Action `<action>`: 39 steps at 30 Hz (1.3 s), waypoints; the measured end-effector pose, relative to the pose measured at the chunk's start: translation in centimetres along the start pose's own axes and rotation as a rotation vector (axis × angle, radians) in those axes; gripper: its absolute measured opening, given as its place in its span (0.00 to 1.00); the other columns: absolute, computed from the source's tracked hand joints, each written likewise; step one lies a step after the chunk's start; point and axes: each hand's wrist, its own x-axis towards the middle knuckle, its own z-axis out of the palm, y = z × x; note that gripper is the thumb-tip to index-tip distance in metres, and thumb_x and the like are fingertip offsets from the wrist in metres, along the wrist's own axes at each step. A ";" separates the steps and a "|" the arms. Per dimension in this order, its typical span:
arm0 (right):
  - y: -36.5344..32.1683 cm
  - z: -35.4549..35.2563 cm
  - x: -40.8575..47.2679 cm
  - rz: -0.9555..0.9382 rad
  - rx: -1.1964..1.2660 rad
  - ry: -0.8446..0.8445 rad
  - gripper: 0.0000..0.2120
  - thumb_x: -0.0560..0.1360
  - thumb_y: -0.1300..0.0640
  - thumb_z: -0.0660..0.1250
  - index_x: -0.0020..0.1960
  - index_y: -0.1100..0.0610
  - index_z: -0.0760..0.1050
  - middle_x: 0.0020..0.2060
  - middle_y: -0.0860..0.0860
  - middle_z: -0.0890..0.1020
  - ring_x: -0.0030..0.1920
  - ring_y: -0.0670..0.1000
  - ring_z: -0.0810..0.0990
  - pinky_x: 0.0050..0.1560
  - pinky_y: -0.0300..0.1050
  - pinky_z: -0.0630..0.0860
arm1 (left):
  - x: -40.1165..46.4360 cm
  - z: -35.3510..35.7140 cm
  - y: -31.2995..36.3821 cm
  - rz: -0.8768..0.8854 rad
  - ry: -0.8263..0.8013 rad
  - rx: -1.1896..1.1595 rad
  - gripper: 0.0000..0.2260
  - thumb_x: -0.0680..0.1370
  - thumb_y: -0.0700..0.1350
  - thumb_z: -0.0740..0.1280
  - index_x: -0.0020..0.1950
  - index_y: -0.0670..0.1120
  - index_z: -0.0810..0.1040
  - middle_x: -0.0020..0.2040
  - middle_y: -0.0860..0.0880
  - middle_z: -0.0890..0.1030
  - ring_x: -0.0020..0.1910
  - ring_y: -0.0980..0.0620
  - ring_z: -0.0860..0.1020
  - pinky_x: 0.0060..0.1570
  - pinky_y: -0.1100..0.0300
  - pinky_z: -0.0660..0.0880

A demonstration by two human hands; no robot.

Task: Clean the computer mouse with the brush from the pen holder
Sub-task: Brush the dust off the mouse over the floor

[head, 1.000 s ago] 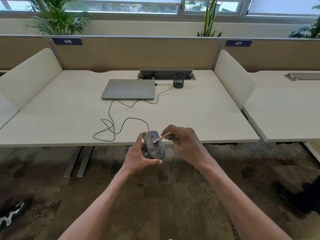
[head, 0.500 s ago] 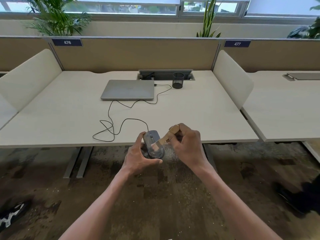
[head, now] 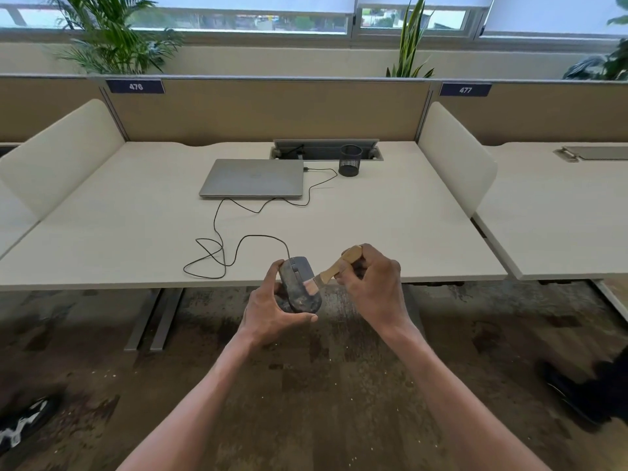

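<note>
A dusty grey wired computer mouse (head: pixel 299 283) is held just off the desk's front edge by my left hand (head: pixel 272 311), which grips it from the left and below. My right hand (head: pixel 372 287) holds a small wooden-handled brush (head: pixel 334 268) whose pale bristles rest on the right side of the mouse's back. The black mesh pen holder (head: pixel 350 160) stands at the back of the desk, with nothing visible inside it.
The mouse cable (head: pixel 217 246) loops across the white desk (head: pixel 136 232) to a closed grey laptop (head: pixel 253 178). White side dividers (head: pixel 455 154) flank the desk. A shoe (head: pixel 23 423) lies on the floor at lower left, and a dark object (head: pixel 588 389) at lower right.
The brush has swept down the mouse's back, from near the buttons to its right side, and my right hand has tilted so more of the handle shows. The left hand holds steady.
</note>
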 end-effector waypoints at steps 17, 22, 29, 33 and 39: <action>1.1 -0.7 1.4 -0.125 0.116 -0.158 0.14 0.74 0.78 0.61 0.48 0.62 0.79 0.40 0.45 0.84 0.45 0.45 0.85 0.48 0.41 0.84 | 0.0 -0.9 0.3 -0.048 0.015 -0.006 0.56 0.55 0.68 0.81 0.77 0.56 0.59 0.50 0.56 0.79 0.47 0.65 0.78 0.38 0.78 0.72; 1.8 -1.1 0.4 -0.086 0.146 -0.220 0.18 0.72 0.78 0.59 0.47 0.58 0.79 0.40 0.49 0.85 0.46 0.48 0.85 0.50 0.48 0.84 | 0.5 -1.4 0.1 -0.060 0.043 -0.019 0.58 0.52 0.71 0.79 0.77 0.56 0.60 0.49 0.54 0.81 0.46 0.61 0.80 0.37 0.75 0.73; 1.1 -1.1 0.8 -0.151 0.133 -0.100 0.16 0.74 0.76 0.64 0.50 0.58 0.80 0.42 0.48 0.85 0.46 0.46 0.85 0.47 0.45 0.84 | 1.3 -1.4 0.1 -0.064 0.012 0.033 0.57 0.55 0.64 0.82 0.78 0.54 0.59 0.53 0.54 0.77 0.47 0.61 0.78 0.40 0.75 0.69; -0.2 -0.6 0.6 -0.309 0.049 -0.137 0.10 0.76 0.70 0.68 0.52 0.58 0.80 0.40 0.44 0.82 0.42 0.37 0.81 0.41 0.27 0.75 | 1.6 -1.0 0.2 -0.057 0.009 0.046 0.55 0.57 0.61 0.84 0.78 0.54 0.59 0.57 0.49 0.79 0.51 0.52 0.79 0.43 0.71 0.71; -0.5 -0.6 -0.4 -0.365 -0.089 -0.276 0.11 0.76 0.71 0.68 0.53 0.58 0.80 0.42 0.47 0.83 0.39 0.38 0.77 0.40 0.26 0.69 | 1.9 -1.2 0.1 -0.072 0.029 0.021 0.55 0.56 0.62 0.84 0.77 0.55 0.60 0.56 0.47 0.82 0.52 0.50 0.82 0.52 0.54 0.81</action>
